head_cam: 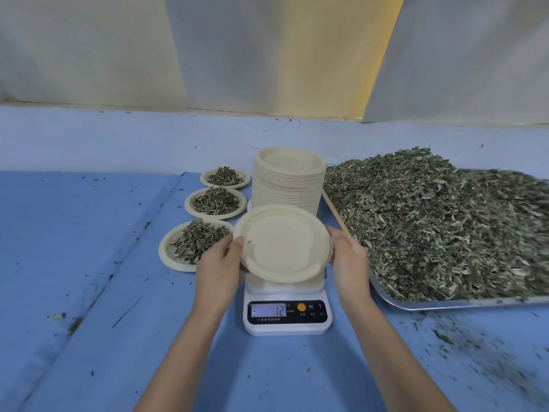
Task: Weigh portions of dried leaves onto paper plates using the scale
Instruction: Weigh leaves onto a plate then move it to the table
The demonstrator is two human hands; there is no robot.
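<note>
Blue cloth (89, 263); paper plate (282, 243) (tilted) over scale (286, 318), rim clasped between left hand (218, 264) and right hand (350, 258) fingers (336, 235)

Scale (286, 318) front centre; plate stack (288, 179) behind; filled plates (215, 200) left; leaf tray (445, 227) right

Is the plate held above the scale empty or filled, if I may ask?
Empty: the held plate shows bare paper, no leaf portion.

Only one view is given. The scene is seen from the head, looking forward and down at the blue table (89, 263). The scale (286, 310) is seen close up in the middle. The tray (445, 304) is seen at 3 o'clock and the wall (237, 55) at 12 o'clock.
</note>
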